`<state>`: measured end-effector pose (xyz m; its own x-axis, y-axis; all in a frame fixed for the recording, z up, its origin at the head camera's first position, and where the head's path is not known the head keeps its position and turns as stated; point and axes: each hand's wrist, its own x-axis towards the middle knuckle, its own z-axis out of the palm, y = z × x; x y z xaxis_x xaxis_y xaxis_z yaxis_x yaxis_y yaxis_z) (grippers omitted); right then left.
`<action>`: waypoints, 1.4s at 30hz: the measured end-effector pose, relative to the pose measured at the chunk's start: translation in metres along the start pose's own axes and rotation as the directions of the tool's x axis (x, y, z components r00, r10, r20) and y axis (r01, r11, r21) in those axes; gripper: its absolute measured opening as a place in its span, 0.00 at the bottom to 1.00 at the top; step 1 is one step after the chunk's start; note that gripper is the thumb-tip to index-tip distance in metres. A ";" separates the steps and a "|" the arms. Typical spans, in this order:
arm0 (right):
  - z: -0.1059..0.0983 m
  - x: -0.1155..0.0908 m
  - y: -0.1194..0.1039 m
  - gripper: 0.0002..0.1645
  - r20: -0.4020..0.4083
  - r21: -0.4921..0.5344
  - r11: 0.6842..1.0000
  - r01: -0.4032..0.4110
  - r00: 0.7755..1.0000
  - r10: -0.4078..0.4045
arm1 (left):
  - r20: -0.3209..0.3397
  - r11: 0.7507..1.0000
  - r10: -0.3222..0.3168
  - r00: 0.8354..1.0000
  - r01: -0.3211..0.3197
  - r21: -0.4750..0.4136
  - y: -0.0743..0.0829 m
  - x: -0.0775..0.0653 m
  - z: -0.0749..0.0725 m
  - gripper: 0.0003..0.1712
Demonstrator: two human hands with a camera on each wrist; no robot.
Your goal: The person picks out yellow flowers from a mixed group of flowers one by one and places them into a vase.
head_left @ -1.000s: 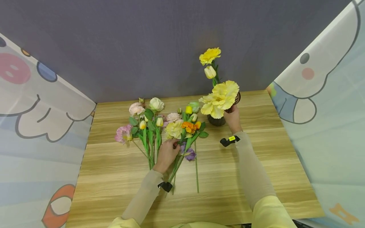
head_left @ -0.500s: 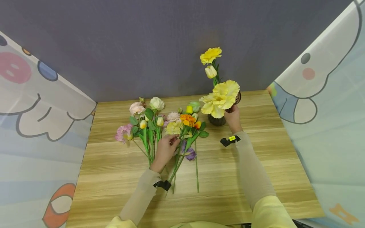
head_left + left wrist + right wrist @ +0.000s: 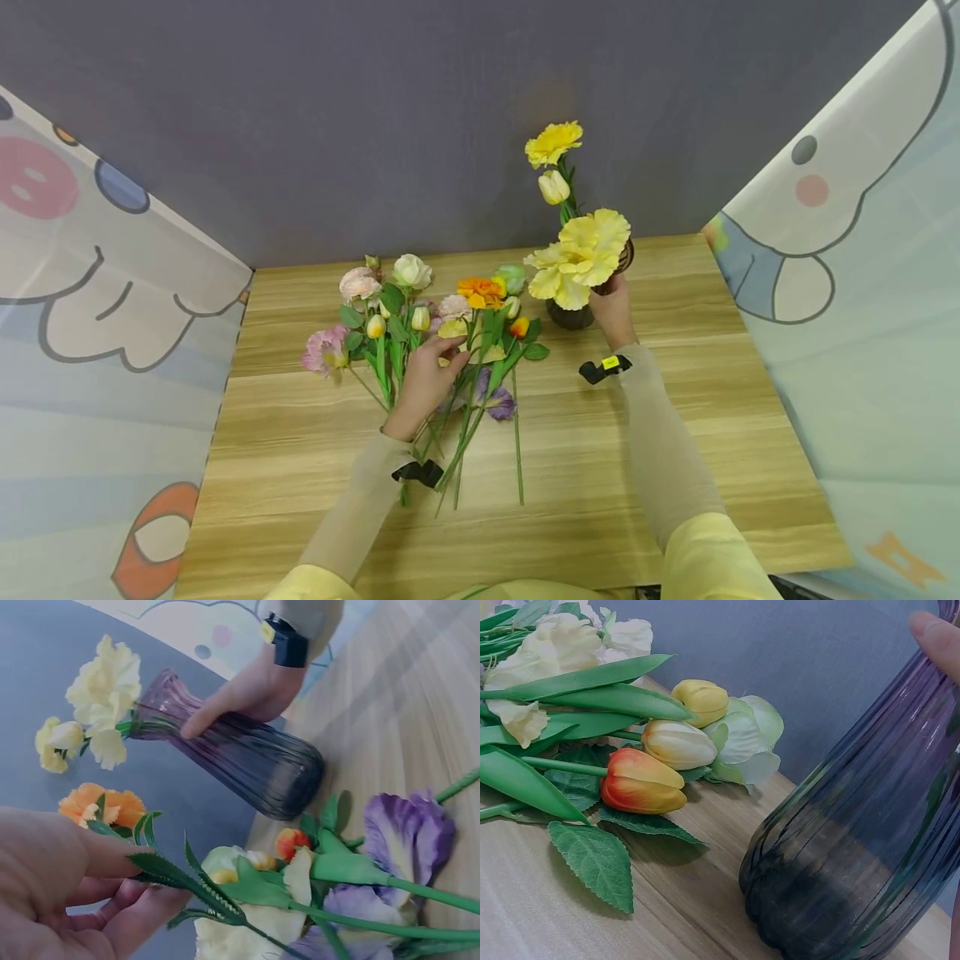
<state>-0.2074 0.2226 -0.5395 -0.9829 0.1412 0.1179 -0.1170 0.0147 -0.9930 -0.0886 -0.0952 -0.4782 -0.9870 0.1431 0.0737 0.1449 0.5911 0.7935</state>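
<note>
Across a wood-grain tabletop (image 3: 600, 500), with the left hand (image 3: 427, 375), pinching the orange flower (image 3: 482, 293) below its bloom, among loose flowers (image 3: 420, 319) and just beside a purple flower (image 3: 498, 406). Farther off, with the right hand (image 3: 613, 315), grasping the vase (image 3: 255, 765) near its neck, yellow flowers (image 3: 579, 258) already inside, before the grey wall (image 3: 375, 125). Probably at the step of picking out one stem; next calls for drawing it clear without snagging leaves, then carrying it toward the vase, held steady.

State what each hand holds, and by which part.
Left hand: the orange flower, pinched by its leafy stem below the bloom. Right hand: the ribbed vase, gripped around its upper part, below the flared mouth.
</note>
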 end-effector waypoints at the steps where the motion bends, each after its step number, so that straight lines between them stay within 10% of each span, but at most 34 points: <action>1: 0.000 0.000 0.000 0.30 -0.001 -0.001 1.000 0.006 1.000 -0.006 | 0.009 1.000 -0.004 1.000 0.004 -0.006 0.001 0.001 -0.001 0.18; 13: -0.001 0.001 0.000 0.30 0.012 0.041 0.999 0.027 1.000 -0.027 | 0.042 0.976 -0.139 0.989 0.144 -0.166 0.002 0.011 -0.005 0.23; 25: 0.000 -0.001 -0.002 0.31 0.015 0.070 0.998 0.006 1.000 -0.007 | 0.163 0.722 -0.290 0.943 0.327 -0.609 0.004 0.019 -0.007 0.30; 34: 0.000 0.000 -0.002 0.30 -0.001 0.054 0.999 -0.006 1.000 0.006 | 0.081 0.586 -0.265 0.961 0.227 -0.778 0.017 0.030 -0.005 0.07; 42: 0.001 -0.002 -0.002 0.31 0.006 0.024 1.000 -0.003 1.000 0.002 | -0.170 0.501 -0.276 0.946 -0.009 -0.865 0.035 0.048 -0.010 0.08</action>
<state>-0.2055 0.2214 -0.5374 -0.9841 0.1352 0.1156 -0.1179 -0.0094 -0.9930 -0.1311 -0.0754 -0.4409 -0.9856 -0.1625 -0.0468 0.0210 -0.3923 0.9196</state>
